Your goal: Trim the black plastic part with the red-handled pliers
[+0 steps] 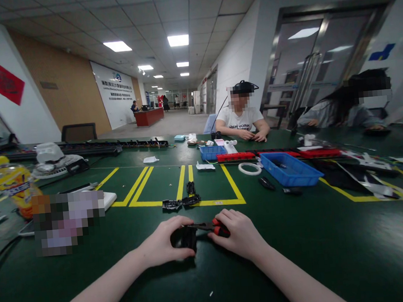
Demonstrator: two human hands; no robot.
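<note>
Between thumb and fingers, my left hand (170, 238) grips a small black plastic part (188, 239) close above the green table (136, 288). My right hand (235, 232) is closed round the red-and-black handles of a pair of pliers (220, 228). The jaws point left and reach the top edge of the black part; whether they pinch it I cannot tell. Just beyond my hands, several similar black plastic pieces (181, 202) lie on the yellow tape. A tiny white scrap (211, 293) rests on the table nearer me.
A blue tray (289, 169) and a smaller blue tray (212, 152) stand beyond, right of centre, near a white ring (249, 168). At left are a yellow-capped bottle (14, 186) and a white device (59, 161). Across the table sits a person (240, 114); another sits far right.
</note>
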